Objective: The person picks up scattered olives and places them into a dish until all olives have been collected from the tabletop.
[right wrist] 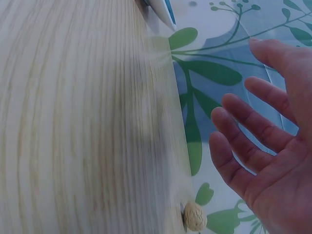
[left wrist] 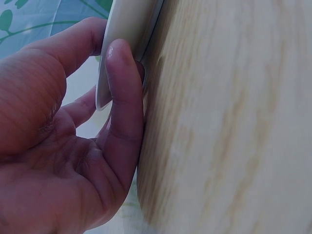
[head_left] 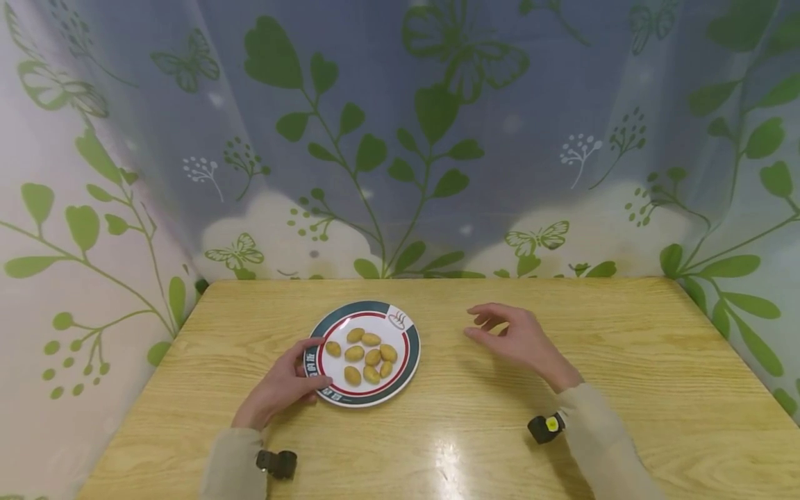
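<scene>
A round white plate (head_left: 369, 321) with a dark green rim band and a red ring is at the left of the table in the head view. Several small yellowish-brown oval pieces (head_left: 354, 353) lie on it; their exact kind is unclear. My left hand (head_left: 280, 384) grips the plate's left edge, thumb over the rim. In the left wrist view, fingers (left wrist: 124, 92) reach under the plate (left wrist: 127, 34). To the right of the plate, my right hand (head_left: 515, 340) hovers with loosely bent fingers, holding nothing. A walnut-like wrinkled thing (right wrist: 195, 216) shows in the right wrist view.
The wooden table (head_left: 437, 444) runs back to a curtain (head_left: 400, 160) printed with leaves and butterflies, which also hangs at both sides. Each wrist wears a small black camera, one at the left (head_left: 277, 463) and one at the right (head_left: 545, 428).
</scene>
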The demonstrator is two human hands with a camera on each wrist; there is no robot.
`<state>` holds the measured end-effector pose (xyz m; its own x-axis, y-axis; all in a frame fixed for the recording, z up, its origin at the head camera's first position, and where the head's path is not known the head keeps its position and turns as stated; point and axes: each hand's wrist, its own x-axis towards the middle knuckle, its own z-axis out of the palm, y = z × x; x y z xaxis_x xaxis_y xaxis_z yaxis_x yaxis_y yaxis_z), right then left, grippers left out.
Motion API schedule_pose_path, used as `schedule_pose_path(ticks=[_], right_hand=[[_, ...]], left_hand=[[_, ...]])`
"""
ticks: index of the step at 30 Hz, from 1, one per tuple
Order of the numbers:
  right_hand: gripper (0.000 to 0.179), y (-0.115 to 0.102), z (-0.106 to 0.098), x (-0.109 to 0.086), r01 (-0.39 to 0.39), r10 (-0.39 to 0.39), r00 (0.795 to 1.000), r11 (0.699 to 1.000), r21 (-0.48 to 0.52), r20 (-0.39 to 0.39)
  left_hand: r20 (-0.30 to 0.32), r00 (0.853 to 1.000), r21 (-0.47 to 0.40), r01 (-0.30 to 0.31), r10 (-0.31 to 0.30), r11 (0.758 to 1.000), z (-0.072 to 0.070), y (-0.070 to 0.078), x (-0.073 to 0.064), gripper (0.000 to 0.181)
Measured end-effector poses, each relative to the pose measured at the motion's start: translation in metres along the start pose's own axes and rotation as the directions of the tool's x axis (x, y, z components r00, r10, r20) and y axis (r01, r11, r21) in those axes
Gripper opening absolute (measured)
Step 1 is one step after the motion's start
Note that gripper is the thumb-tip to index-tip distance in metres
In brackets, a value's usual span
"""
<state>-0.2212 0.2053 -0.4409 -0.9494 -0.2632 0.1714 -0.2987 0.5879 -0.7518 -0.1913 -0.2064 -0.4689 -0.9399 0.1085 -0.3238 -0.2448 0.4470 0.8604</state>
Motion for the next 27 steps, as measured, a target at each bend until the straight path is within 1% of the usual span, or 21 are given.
schedule_pose_path(ticks=[6,11,19,27], right_hand=[[0.041,0.005,-0.005,-0.003,0.002,-0.002,1.0,1.0,0.003,-0.001],[0.043,0.007,-0.008,-0.005,-0.014,0.014,1.0,1.0,-0.001,-0.001],[0.045,0.012,-0.018,-0.01,-0.032,0.032,0.999,0.999,-0.034,-0.003],[0.044,0.02,-0.032,-0.014,-0.059,0.058,0.998,0.996,-0.069,-0.01]], left_hand=[[-0.005,1.0,-0.001,0.0,0.0,1.0,-0.001,0.0,-0.001,0.078],[-0.001,1.0,-0.016,-0.008,0.008,1.0,-0.001,0.0,-0.001,0.078],[0.002,1.0,-0.018,-0.02,0.02,1.0,-0.001,0.001,-0.002,0.078],[0.001,1.0,-0.007,0.002,-0.002,1.0,-0.001,0.002,0.0,0.078]])
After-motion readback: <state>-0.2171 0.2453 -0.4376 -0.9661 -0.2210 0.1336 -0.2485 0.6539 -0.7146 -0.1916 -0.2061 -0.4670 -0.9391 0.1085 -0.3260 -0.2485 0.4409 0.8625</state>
